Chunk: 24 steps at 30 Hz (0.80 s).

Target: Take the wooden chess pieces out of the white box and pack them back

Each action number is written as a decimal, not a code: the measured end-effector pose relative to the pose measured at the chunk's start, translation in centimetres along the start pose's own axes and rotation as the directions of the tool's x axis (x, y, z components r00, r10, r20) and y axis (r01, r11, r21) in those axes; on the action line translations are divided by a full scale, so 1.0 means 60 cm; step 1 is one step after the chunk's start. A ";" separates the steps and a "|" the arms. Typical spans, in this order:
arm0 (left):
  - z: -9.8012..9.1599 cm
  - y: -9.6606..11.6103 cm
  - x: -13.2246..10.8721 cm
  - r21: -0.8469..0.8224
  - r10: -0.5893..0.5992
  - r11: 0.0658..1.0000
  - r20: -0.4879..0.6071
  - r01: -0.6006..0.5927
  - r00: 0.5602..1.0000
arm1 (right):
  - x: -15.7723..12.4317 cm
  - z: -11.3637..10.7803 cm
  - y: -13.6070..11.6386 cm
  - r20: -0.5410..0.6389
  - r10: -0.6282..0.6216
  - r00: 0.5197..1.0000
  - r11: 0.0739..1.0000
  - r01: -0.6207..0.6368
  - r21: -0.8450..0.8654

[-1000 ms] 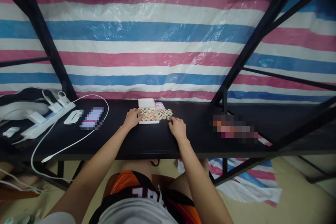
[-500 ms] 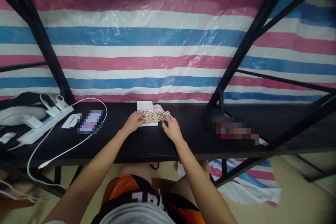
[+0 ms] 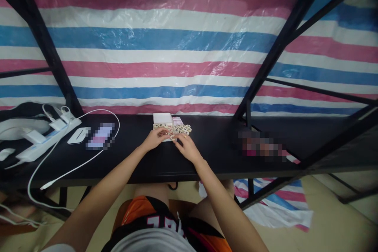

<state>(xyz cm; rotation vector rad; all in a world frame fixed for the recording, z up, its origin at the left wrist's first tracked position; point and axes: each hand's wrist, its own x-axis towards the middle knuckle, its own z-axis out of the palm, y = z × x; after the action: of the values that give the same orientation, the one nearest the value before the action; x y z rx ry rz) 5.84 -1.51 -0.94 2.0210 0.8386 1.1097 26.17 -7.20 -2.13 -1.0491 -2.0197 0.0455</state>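
A white box with its lid raised lies on the dark tabletop, filled with small round cream pieces bearing dark and red marks, like Chinese chess pieces. More Chinese chess pieces lie just right of the box. My left hand is over the front of the box, fingers bent and drawn together; what they hold is hidden. My right hand reaches in from the right and pinches one round Chinese chess piece at the box's front right corner. The fingertips of both hands nearly meet there.
Pinkish printed paper lies behind the pieces. To the left are a blurred phone, a white flat device, a power strip and a loose white cable. Black metal posts frame the table; a striped sheet hangs behind.
My right hand has moved left from the loose pieces to the box's front corner, now with a piece in its fingers. My left hand has shifted right, and its fingers have drawn together.
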 end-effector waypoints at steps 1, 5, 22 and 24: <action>-0.009 -0.005 0.004 0.072 0.007 0.997 -0.051 -0.004 0.999 | -0.003 -0.005 0.011 -0.025 0.057 0.998 0.998 -0.058 -0.037; -0.063 -0.035 0.015 0.402 0.056 0.915 -0.229 0.042 0.972 | -0.015 -0.025 0.053 -0.209 0.487 0.848 0.818 -0.527 -0.232; -0.062 -0.051 0.012 0.683 -0.041 0.731 0.023 0.014 0.999 | -0.012 -0.027 0.049 -0.071 0.673 0.736 0.636 -0.625 -0.453; -0.058 -0.042 0.010 0.695 0.001 0.719 0.022 -0.016 1.000 | -0.012 -0.027 0.050 -0.082 0.681 0.728 0.634 -0.642 -0.432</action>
<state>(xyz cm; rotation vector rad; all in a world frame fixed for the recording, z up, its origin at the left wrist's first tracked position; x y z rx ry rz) 2.54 1.28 -1.27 2.6343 1.3959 0.8305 29.49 -6.31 -2.68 -2.0890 -1.6294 0.0277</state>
